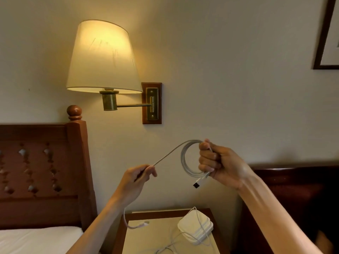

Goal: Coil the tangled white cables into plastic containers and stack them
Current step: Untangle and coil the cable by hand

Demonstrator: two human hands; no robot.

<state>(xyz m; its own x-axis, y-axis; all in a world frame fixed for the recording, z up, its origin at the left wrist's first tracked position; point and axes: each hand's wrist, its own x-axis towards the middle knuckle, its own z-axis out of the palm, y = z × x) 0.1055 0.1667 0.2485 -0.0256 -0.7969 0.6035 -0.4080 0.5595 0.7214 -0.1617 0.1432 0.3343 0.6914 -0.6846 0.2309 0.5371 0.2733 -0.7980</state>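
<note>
My right hand (218, 163) grips a coil of white cable (185, 158) held up in front of the wall, several loops round. A USB plug (196, 185) hangs from the coil's bottom. From the top of the coil a straight run of cable leads down-left to my left hand (136, 178), which pinches it. The cable's loose tail (135, 225) droops below my left forearm over the nightstand. On the nightstand stands a stack of white plastic containers (195, 229), with more loose white cable (170, 246) lying beside it.
The wooden nightstand (165, 214) sits between a bed with a carved wooden headboard (42, 171) on the left and a dark headboard (293, 182) on the right. A lit wall lamp (102, 57) hangs above. A picture frame (326, 43) is at the top right.
</note>
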